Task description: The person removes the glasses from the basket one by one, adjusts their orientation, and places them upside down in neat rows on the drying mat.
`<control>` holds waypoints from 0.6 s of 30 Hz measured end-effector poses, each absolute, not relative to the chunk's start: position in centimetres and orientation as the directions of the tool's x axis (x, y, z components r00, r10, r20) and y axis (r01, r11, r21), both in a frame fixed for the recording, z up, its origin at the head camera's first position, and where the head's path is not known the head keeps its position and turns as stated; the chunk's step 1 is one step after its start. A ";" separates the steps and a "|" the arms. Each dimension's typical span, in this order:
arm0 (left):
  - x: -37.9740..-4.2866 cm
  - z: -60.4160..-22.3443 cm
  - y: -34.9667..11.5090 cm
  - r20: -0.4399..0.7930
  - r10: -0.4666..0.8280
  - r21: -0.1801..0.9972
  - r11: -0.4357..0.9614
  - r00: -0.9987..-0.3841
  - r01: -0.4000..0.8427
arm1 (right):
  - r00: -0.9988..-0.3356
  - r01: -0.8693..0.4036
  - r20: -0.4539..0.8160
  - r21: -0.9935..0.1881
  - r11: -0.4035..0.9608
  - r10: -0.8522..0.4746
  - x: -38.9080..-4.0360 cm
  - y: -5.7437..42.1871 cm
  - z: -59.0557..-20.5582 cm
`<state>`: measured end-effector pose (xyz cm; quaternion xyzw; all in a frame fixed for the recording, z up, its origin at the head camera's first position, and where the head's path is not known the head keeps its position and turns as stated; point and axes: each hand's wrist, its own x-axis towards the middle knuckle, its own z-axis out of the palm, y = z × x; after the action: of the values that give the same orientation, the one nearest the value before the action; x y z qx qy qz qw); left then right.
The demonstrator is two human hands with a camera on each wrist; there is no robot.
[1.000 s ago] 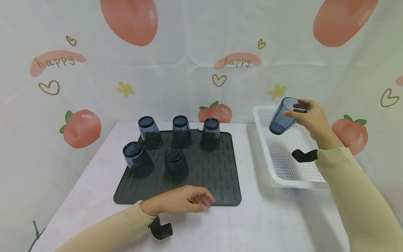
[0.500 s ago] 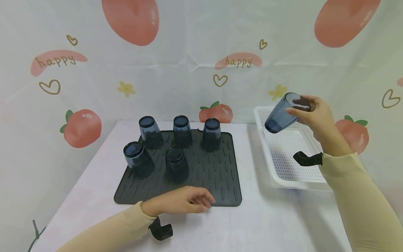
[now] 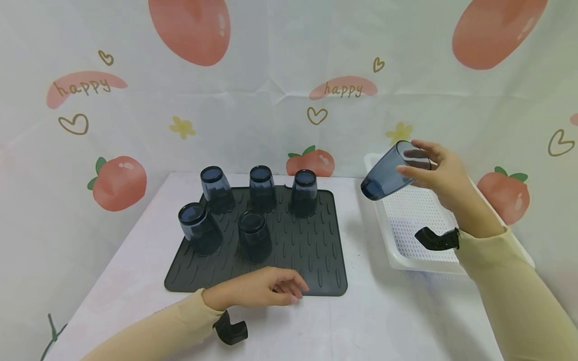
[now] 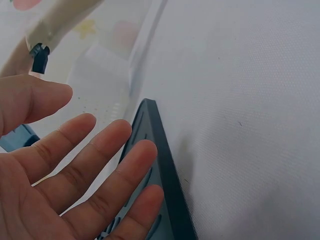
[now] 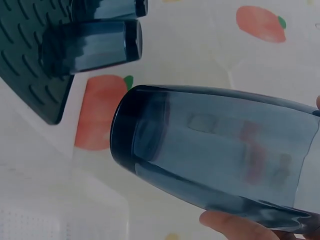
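Observation:
A blue-tinted drinking glass [image 3: 387, 173] is gripped near its rim by my right hand [image 3: 444, 180], tilted with its base pointing down and left, above the basket's left rim. The right wrist view shows this glass [image 5: 215, 150] close up, with a thumb along its lower side. My left hand [image 3: 268, 287] hovers at the front edge of a dark ribbed drying mat [image 3: 307, 250], fingers loosely bent. In the left wrist view the left hand [image 4: 85, 185] holds nothing. Several matching glasses [image 3: 255, 238] stand upside down on the mat's left and back parts.
A white perforated plastic basket [image 3: 397, 258] stands at the right of the white table [image 3: 356, 316]. Behind the table hangs a white cloth [image 3: 253, 125] printed with fruit and hearts. A bare stretch of mat lies at its right front.
My right hand first lifted a little, then moved left and slightly down with the glass, which tilts further toward lying flat. The left hand has stayed in place.

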<state>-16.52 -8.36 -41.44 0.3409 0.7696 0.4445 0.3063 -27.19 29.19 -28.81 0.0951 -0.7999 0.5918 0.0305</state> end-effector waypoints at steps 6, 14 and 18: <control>-16.5 -41.6 -8.4 -0.177 0.788 0.890 0.384 -0.589 0.246 | -0.968 -0.241 0.193 -0.895 0.375 -0.162 -26.5 28.0 -29.2; -16.5 -41.4 -8.4 -0.160 0.797 0.894 0.368 -0.583 0.257 | -0.950 -0.282 0.222 -0.912 0.297 -0.222 -25.3 26.9 -29.5; -16.5 -41.3 -8.5 -0.149 0.803 0.895 0.358 -0.578 0.267 | -0.936 -0.309 0.239 -0.909 0.281 -0.257 -24.5 26.1 -29.6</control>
<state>-16.47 -8.48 -41.27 0.3484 0.7676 0.4467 0.2997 -24.53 26.12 -29.59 0.1768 -0.8001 0.5728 0.0226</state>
